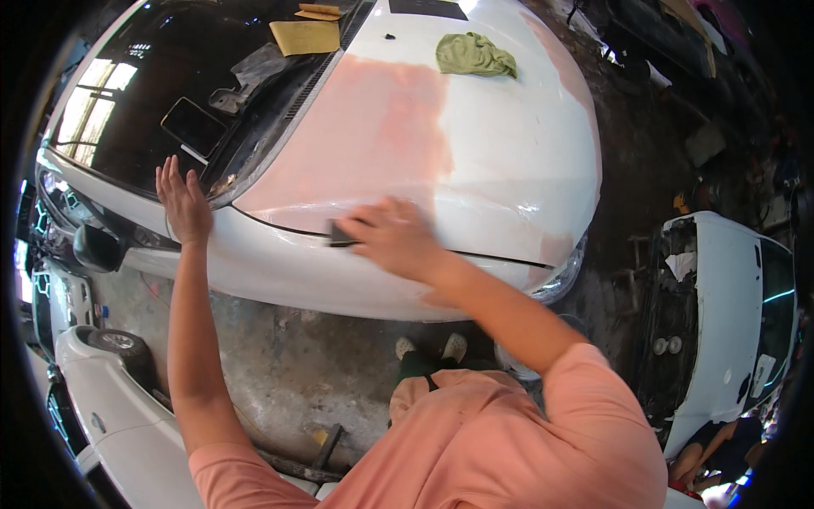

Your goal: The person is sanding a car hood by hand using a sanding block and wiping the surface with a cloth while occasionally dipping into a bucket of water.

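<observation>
In front of me is the hood [509, 153] of a white car, with a broad pinkish patch [381, 127] over its near-windshield half. My right hand [394, 237], slightly blurred, grips a dark sanding block [341, 233] at the hood's near edge, beside the seam with the white fender [280, 263]. My left hand [184, 204] is open, fingers stretched out, resting at the lower corner of the windshield [127, 110]. A phone [193, 125] lies on the glass just beyond it. A crumpled green cloth [476, 56] sits on the far part of the hood.
Sheets of tan sandpaper [305, 37] lie on the windshield, and a dark sheet [428, 8] on the far hood. The side mirror [97, 248] juts out at left. A bucket [517, 360] stands by my feet. Other white cars [127, 416] flank me; a person [721, 450] crouches at lower right.
</observation>
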`<state>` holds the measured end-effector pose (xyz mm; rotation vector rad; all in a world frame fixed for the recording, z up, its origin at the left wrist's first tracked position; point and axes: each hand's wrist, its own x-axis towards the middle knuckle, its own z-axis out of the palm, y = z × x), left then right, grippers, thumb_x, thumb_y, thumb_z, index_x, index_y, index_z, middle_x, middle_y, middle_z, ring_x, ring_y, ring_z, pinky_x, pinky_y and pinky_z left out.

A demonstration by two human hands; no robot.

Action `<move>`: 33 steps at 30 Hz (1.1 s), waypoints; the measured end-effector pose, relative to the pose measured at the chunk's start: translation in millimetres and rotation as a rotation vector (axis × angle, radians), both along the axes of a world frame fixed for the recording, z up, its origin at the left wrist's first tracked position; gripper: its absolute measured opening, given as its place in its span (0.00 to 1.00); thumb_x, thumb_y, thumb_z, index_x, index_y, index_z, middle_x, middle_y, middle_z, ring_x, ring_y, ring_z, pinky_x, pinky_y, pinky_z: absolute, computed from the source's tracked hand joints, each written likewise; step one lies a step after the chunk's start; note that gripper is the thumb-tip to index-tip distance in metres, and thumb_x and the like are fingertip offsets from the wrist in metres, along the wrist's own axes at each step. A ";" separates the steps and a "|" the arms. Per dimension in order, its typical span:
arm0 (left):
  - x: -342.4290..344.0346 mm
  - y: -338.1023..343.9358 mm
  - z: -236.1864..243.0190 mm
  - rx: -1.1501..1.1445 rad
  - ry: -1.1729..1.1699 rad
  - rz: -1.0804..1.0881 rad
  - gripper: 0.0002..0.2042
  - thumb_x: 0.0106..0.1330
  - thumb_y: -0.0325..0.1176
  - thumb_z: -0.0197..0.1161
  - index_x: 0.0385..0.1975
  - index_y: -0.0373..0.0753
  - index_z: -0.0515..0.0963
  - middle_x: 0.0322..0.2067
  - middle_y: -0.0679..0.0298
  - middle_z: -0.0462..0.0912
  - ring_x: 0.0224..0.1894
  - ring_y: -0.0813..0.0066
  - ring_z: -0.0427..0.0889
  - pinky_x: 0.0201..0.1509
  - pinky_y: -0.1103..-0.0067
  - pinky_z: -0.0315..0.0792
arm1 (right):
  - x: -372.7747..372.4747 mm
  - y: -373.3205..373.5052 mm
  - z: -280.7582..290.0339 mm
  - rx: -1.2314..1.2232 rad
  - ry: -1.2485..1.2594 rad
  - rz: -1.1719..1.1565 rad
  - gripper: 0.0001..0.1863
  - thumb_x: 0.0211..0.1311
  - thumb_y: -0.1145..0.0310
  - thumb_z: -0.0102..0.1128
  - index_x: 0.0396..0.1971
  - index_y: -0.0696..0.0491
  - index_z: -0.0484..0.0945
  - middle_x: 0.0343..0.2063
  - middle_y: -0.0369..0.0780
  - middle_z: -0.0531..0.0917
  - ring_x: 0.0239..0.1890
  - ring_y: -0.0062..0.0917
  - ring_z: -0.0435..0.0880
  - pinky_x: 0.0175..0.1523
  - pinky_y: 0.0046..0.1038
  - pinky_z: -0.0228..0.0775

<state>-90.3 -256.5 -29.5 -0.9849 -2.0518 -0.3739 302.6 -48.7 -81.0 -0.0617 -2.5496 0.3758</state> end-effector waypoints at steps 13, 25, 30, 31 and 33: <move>13.0 8.1 7.9 0.049 -0.063 0.014 0.25 0.84 0.45 0.46 0.75 0.41 0.64 0.75 0.56 0.65 0.81 0.53 0.53 0.83 0.62 0.52 | -71.0 3.3 30.2 -0.021 -0.054 0.182 0.25 0.66 0.55 0.68 0.62 0.42 0.79 0.56 0.31 0.81 0.58 0.35 0.76 0.64 0.44 0.69; 22.1 19.1 10.5 0.081 -0.077 -0.037 0.24 0.84 0.41 0.46 0.74 0.37 0.65 0.74 0.54 0.66 0.81 0.52 0.55 0.84 0.62 0.49 | -95.3 -12.5 39.8 -0.019 -0.079 0.145 0.24 0.68 0.54 0.66 0.62 0.43 0.80 0.56 0.32 0.81 0.59 0.37 0.77 0.64 0.44 0.69; 17.2 4.5 13.0 0.088 -0.060 -0.047 0.24 0.84 0.42 0.46 0.74 0.37 0.66 0.74 0.54 0.66 0.81 0.51 0.55 0.83 0.61 0.50 | -17.5 41.7 11.8 -0.005 -0.051 0.036 0.25 0.68 0.54 0.66 0.64 0.42 0.80 0.58 0.32 0.81 0.61 0.35 0.76 0.68 0.45 0.67; 17.4 3.8 13.5 0.098 -0.073 -0.050 0.24 0.84 0.42 0.46 0.74 0.37 0.66 0.74 0.54 0.66 0.81 0.51 0.54 0.83 0.61 0.51 | 4.4 60.4 5.5 -0.012 -0.057 -0.041 0.25 0.68 0.55 0.67 0.64 0.43 0.80 0.58 0.32 0.81 0.61 0.36 0.76 0.68 0.44 0.66; 19.3 6.7 13.0 0.133 -0.096 -0.092 0.25 0.84 0.43 0.48 0.73 0.37 0.66 0.74 0.53 0.67 0.80 0.49 0.55 0.83 0.60 0.52 | 35.1 76.3 7.1 -0.075 -0.057 -0.177 0.26 0.67 0.57 0.68 0.63 0.45 0.80 0.58 0.33 0.81 0.59 0.37 0.76 0.68 0.44 0.67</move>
